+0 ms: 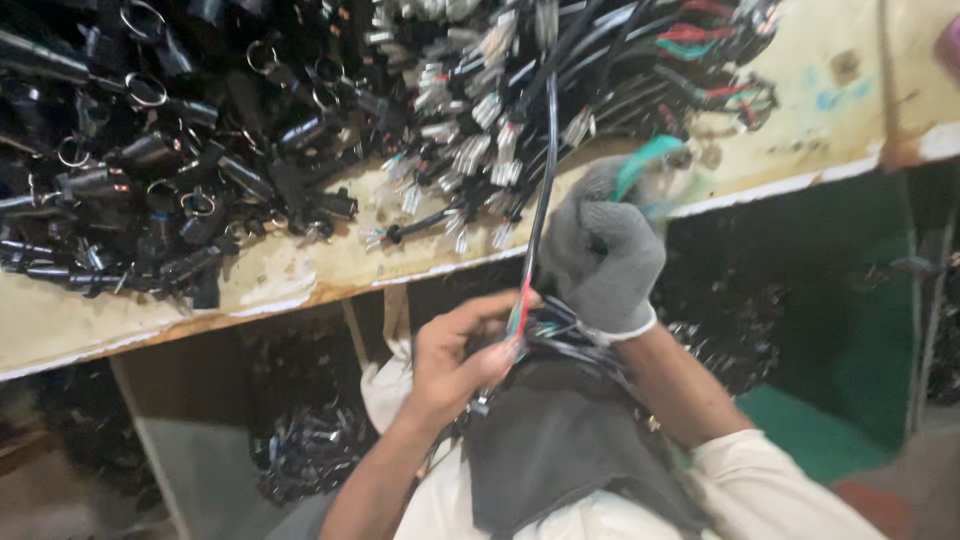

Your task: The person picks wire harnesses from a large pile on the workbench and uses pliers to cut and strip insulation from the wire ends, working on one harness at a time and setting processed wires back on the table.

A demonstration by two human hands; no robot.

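My right hand (600, 255), in a grey knit glove, is closed around a black cable (547, 165) that runs up onto the bench, with a blurred teal piece (648, 155) at its fingertips. My bare left hand (460, 350) pinches the cable's lower end, where red, green and dark wires (522, 310) fan out. Both hands work just below the bench edge, above a dark cloth (560, 440) on my lap.
A worn cream bench top (300, 265) carries a big heap of black connectors with metal rings (150, 150) at left and wire harnesses with clear plugs (470, 130) in the middle. Coloured wires (720, 60) lie at back right. More dark parts are piled under the bench (310, 440).
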